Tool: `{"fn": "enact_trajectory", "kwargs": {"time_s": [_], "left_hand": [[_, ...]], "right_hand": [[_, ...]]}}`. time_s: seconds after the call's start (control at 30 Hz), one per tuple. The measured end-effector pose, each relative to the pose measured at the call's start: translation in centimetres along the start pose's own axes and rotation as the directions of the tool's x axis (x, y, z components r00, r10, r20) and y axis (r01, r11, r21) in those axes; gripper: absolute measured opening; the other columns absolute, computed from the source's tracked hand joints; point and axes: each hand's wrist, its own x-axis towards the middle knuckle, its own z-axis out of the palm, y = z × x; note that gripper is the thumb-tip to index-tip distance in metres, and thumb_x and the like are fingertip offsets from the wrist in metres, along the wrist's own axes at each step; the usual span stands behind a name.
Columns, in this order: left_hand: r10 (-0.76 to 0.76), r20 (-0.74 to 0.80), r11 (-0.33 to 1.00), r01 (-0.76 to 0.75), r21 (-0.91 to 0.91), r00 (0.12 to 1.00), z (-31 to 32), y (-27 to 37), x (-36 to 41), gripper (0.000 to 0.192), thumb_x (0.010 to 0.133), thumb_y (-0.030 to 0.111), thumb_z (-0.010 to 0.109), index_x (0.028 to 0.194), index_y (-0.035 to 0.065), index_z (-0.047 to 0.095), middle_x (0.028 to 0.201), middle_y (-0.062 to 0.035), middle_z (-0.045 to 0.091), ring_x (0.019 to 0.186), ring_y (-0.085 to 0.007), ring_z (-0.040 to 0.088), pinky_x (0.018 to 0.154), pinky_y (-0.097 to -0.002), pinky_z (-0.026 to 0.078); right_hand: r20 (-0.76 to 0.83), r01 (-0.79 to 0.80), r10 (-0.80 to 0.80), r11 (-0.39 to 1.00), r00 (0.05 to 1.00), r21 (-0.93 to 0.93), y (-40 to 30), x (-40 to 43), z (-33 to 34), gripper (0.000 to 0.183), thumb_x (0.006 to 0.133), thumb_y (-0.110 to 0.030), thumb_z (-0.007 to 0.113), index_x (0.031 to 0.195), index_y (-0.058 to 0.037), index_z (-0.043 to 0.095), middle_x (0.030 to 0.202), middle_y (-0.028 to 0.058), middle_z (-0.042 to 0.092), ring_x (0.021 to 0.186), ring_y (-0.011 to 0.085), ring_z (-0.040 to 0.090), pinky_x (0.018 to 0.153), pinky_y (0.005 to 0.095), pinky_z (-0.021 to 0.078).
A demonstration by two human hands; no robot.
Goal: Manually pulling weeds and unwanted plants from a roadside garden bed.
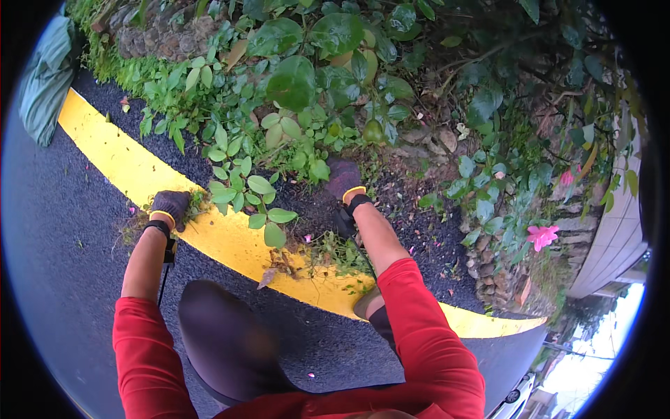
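My left hand (171, 208), in a dark knit work glove with a yellow cuff, is closed around a bunch of pulled weeds (196, 205) above the yellow painted line (141, 173). My right hand (344, 178), gloved the same way, reaches in among low green plants at the edge of the soil (314, 201); its fingers are partly hidden, and what they touch cannot be made out. Between my hands a leafy shoot (251, 196) leans over the line. A loose heap of uprooted weeds (335, 251) lies on the line below my right hand.
Dense shrubs (335, 78) and a stone wall (487, 262) border the asphalt (78, 209). A green sack (47, 78) lies at the upper left. A pink flower (542, 237) hangs at the right. My knee and shoe (368, 302) are close below. A white car (515, 398) stands far off.
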Motion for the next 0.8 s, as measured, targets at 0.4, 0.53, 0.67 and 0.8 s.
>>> {"fn": "enact_trajectory", "kwargs": {"time_s": [0.4, 0.53, 0.67, 0.8], "left_hand": [[0.017, -0.048, 1.0, -0.017, 0.002, 0.999, 1.3, -0.7, 1.0, 0.071, 0.04, 0.022, 0.092, 0.106, 0.0093, 0.067, 0.103, -0.0141, 0.07, 0.098, -0.033, 0.067, 0.084, -0.0397, 0.053], [0.031, -0.058, 1.0, -0.031, 0.001, 0.998, 1.7, -0.9, 1.2, 0.073, 0.039, 0.025, 0.091, 0.106, 0.008, 0.067, 0.103, -0.0149, 0.07, 0.098, -0.033, 0.067, 0.084, -0.0396, 0.053], [0.054, -0.053, 0.998, -0.052, 0.024, 0.997, 1.5, -0.9, 1.1, 0.074, 0.039, 0.026, 0.091, 0.107, 0.0088, 0.066, 0.102, -0.0147, 0.07, 0.099, -0.0335, 0.066, 0.085, -0.04, 0.053], [0.019, -0.039, 1.0, -0.018, 0.001, 0.999, 1.5, -0.8, 1.0, 0.074, 0.04, 0.026, 0.091, 0.108, 0.0102, 0.065, 0.103, -0.0146, 0.07, 0.1, -0.0337, 0.066, 0.085, -0.0401, 0.053]], "right_hand": [[0.189, 0.275, -0.361, 0.889, 0.913, 0.367, -5.5, -13.9, 0.0, 0.042, 0.075, -0.036, 0.068, 0.108, -0.0103, 0.064, 0.094, 0.0148, 0.067, 0.089, 0.0352, 0.063, 0.077, 0.0478, 0.049], [0.224, -0.002, -0.078, 0.943, 0.971, 0.333, -4.2, -16.8, -2.2, 0.042, 0.078, -0.039, 0.066, 0.109, -0.0113, 0.063, 0.094, 0.0118, 0.067, 0.092, 0.0349, 0.063, 0.079, 0.0447, 0.0484], [0.186, -0.288, 0.237, 0.897, 0.953, 0.335, -0.1, -13.7, -2.6, 0.066, 0.079, -0.039, 0.065, 0.138, -0.015, 0.048, 0.133, 0.0168, 0.052, 0.117, 0.0324, 0.052, 0.103, 0.047, 0.0356], [-0.042, -0.169, 0.165, 0.976, 0.985, -0.136, 1.9, -8.7, -0.7, 0.059, 0.076, -0.028, 0.064, 0.132, -0.0128, 0.054, 0.137, 0.0166, 0.048, 0.115, 0.0354, 0.053, 0.097, 0.0466, 0.0412]]}}
